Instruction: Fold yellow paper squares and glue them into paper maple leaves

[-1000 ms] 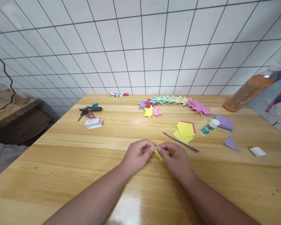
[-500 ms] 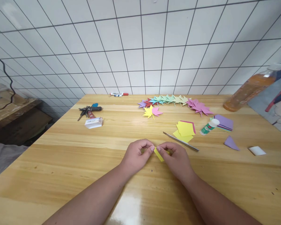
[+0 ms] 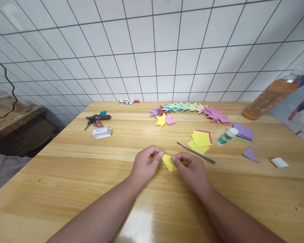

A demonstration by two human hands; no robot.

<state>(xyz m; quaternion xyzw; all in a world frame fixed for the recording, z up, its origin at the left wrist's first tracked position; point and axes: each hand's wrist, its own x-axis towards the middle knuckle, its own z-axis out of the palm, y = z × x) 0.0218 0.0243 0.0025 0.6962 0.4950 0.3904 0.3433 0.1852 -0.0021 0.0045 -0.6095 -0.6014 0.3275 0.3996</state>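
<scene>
Between my hands is a small folded piece of yellow paper (image 3: 168, 164), with a crease or flap showing on its face. My left hand (image 3: 147, 164) pinches its upper left corner between thumb and fingertips. On the other side, my right hand (image 3: 192, 169) grips the right edge, and its fingers hide that part of the paper. Just beyond my right hand lies a thin metal craft knife or similar blade (image 3: 196, 152). Behind that blade are loose yellow paper sheets (image 3: 202, 139) with a magenta one under them.
Folded paper leaves (image 3: 186, 108) line the back of the wooden table (image 3: 91, 189). A glue stick (image 3: 228, 136), purple paper stack (image 3: 244, 131), purple triangle (image 3: 251, 154), white eraser-like block (image 3: 279, 162) and bottle (image 3: 273, 94) are on the right; keys (image 3: 97, 118), small box (image 3: 101, 132) and marker (image 3: 129, 101) left.
My left hand has shifted slightly left and away from me, and my hands are farther apart. More of the yellow paper's face now shows between them.
</scene>
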